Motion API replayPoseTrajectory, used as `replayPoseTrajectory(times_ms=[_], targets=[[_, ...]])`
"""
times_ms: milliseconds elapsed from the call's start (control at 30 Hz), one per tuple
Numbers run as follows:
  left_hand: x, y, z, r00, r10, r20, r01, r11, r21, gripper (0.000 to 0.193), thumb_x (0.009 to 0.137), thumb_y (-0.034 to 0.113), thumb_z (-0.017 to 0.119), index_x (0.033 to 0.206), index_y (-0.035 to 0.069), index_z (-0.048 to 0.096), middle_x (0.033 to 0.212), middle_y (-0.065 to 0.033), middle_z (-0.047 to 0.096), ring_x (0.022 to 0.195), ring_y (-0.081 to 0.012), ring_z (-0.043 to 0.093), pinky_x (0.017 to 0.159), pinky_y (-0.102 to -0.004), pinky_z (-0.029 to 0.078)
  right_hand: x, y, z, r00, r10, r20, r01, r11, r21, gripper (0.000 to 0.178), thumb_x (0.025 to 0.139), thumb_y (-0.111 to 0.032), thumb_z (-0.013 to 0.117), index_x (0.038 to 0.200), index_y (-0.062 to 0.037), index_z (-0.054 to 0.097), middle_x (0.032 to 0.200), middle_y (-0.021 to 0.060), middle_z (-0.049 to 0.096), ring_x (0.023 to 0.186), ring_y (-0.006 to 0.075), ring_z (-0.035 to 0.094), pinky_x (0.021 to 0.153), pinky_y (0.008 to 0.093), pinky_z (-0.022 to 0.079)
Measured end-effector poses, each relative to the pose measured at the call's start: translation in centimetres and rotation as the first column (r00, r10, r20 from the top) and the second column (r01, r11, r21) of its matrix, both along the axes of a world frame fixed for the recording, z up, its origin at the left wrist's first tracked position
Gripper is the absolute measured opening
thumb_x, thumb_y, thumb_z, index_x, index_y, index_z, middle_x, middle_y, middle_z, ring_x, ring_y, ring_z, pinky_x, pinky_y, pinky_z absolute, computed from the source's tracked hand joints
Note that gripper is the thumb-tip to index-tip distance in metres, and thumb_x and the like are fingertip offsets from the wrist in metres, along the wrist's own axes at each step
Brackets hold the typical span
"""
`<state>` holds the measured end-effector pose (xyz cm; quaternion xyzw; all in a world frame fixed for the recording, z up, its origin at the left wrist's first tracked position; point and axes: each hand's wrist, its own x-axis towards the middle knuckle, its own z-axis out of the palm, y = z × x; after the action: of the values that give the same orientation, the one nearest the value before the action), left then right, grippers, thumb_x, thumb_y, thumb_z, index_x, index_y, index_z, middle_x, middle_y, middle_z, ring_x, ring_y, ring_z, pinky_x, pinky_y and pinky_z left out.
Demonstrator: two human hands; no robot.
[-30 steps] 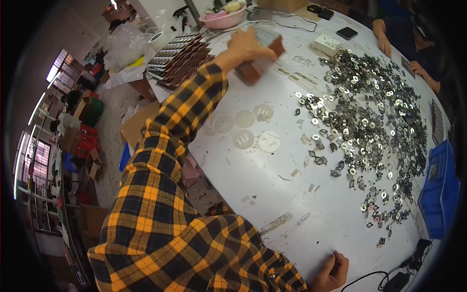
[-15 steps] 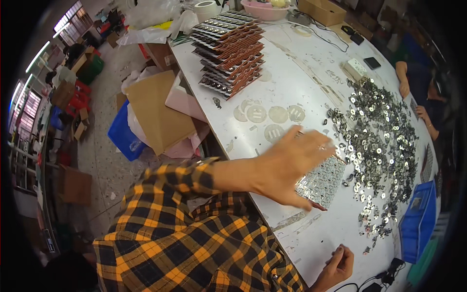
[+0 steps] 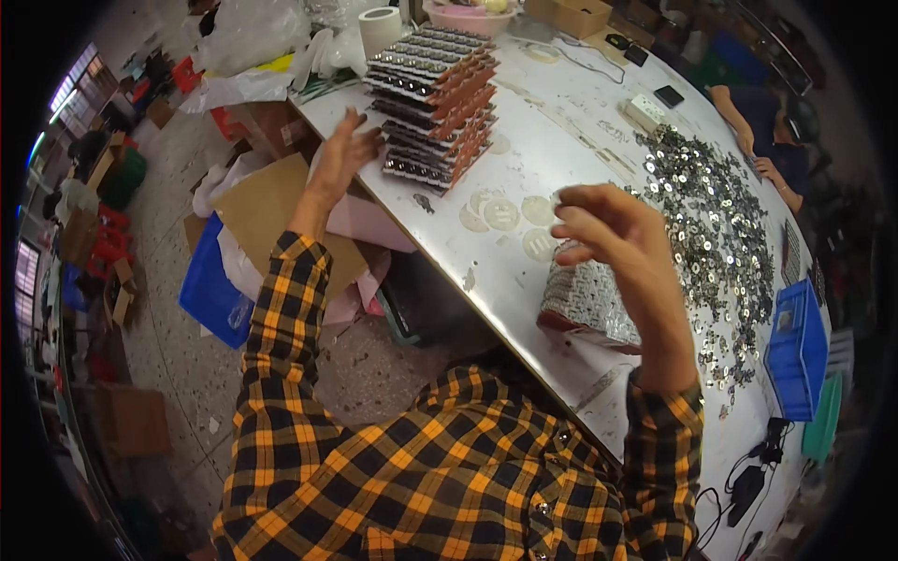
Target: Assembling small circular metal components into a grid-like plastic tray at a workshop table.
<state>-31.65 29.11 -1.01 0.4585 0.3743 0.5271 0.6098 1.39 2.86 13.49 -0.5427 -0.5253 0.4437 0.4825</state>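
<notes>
My left hand [image 3: 344,157] is raised at the left side of a tall stack of trays [image 3: 432,98]. Its fingers are stretched out and apart, with nothing in them. The trays are thin, with reddish-brown edges and rows of round shiny parts, and they lie unevenly on one another. Over a lower stack of silvery grid-patterned trays [image 3: 589,304], my right hand [image 3: 613,229] hovers with fingers curved and apart, and no held thing shows. My right wrist and hand hide part of this lower stack.
Small loose metal parts [image 3: 706,210] lie heaped on the white table [image 3: 510,309]. Blue bins [image 3: 795,351] stand at its right edge. A white roll [image 3: 380,33] is behind the tall stack. Cardboard [image 3: 281,220] leans left of the table. A co-worker's arms [image 3: 739,122] are across it.
My left hand has swung from the lower stack up to the far left, beside the tall stack. My right hand has risen from the near edge to above the lower stack. The view has shifted.
</notes>
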Motion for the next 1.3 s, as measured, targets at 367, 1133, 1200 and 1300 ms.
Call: replayPoseTrajectory(times_ms=[367, 1133, 1200, 1300], targets=[[8.8, -9.7, -1.4, 0.423, 0.530, -0.735, -0.042, 0.821, 0.569, 0.162, 0.050, 0.052, 0.100, 0.166, 0.002, -0.001, 0.152, -0.0291, 0.044, 0.146, -0.0420, 0.038, 0.121, -0.0715, 0.014, -2.1, 19.1, -0.7, 0.994, -0.061, -0.089, 0.062, 0.998, 0.006, 0.103, 0.086, -0.066, 0.075, 0.161, -0.0065, 0.039, 0.171, 0.0164, 0.027, 0.156, 0.0477, 0.021, 0.113, 0.0686, 0.039], [11.5, -2.2, -1.6, 0.608, 0.467, -0.642, 0.067, 0.776, 0.628, 0.148, 0.057, 0.030, 0.101, 0.163, -0.007, 0.005, 0.134, -0.0322, 0.054, 0.118, -0.0472, 0.052, 0.103, -0.0515, 0.046, -2.1, 27.8, -3.8, 0.965, -0.256, -0.063, 0.261, 0.959, 0.114, 0.110, 0.073, -0.055, 0.090, 0.153, -0.0042, 0.035, 0.108, 0.0118, 0.065, 0.097, 0.0287, 0.068, 0.092, 0.0659, 0.049], [12.1, -1.2, -1.6, 0.606, 0.447, -0.658, 0.075, 0.792, 0.606, 0.150, 0.056, 0.029, 0.102, 0.163, -0.006, 0.002, 0.136, -0.0318, 0.053, 0.121, -0.0471, 0.050, 0.104, -0.0521, 0.046, -1.9, 28.2, -3.4, 0.969, -0.234, -0.072, 0.241, 0.965, 0.104, 0.115, 0.073, -0.055, 0.090, 0.156, -0.0035, 0.030, 0.111, 0.0129, 0.065, 0.099, 0.0290, 0.068, 0.094, 0.0669, 0.049], [13.6, 0.7, -1.6, 0.636, 0.420, -0.648, 0.082, 0.798, 0.598, 0.152, 0.055, 0.028, 0.102, 0.163, -0.005, 0.001, 0.137, -0.0313, 0.052, 0.123, -0.0477, 0.049, 0.108, -0.0519, 0.045, -0.8, 29.4, -3.6, 0.961, -0.258, -0.102, 0.268, 0.958, 0.105, 0.121, 0.073, -0.055, 0.090, 0.160, -0.0025, 0.024, 0.115, 0.0145, 0.064, 0.102, 0.0297, 0.069, 0.098, 0.0684, 0.048]])
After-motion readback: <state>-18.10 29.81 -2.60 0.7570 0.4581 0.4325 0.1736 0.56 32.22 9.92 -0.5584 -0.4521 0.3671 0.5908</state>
